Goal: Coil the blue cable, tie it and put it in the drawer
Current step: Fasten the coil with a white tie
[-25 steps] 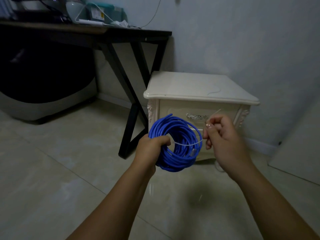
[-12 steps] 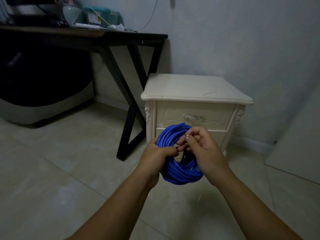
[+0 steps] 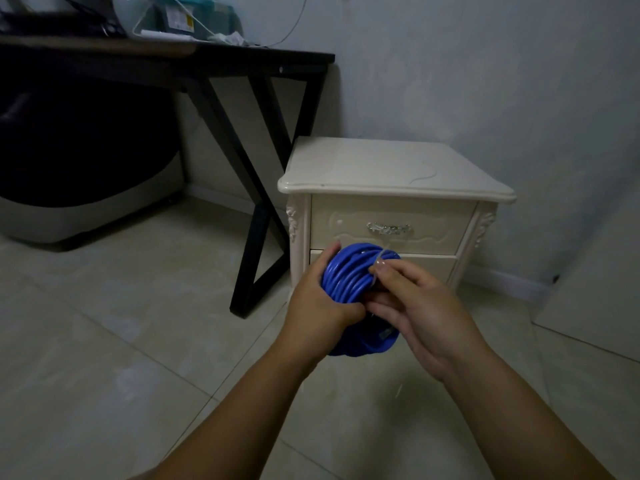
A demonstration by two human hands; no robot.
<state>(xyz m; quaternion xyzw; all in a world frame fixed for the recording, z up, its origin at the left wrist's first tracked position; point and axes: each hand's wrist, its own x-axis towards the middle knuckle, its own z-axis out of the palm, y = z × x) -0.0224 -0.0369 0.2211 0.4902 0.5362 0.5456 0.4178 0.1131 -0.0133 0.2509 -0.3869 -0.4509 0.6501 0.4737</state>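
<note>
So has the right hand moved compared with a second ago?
Yes. The right hand has come in leftward onto the blue cable; earlier it was out below the nightstand's right end.

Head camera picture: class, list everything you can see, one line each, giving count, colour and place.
Blue cable: one coil, blue, held in front of the nightstand.
Tie: one, pale thin strip, across the coil's top.
Nightstand: one, cream, against the wall; both drawers shut.
Drawer handle: one, silver, top drawer.
Desk: one, black, left rear, cluttered.
Floor: beige tiles.
Left hand: grips the coil's left side.
Right hand: fingers pinch the tie.
</note>
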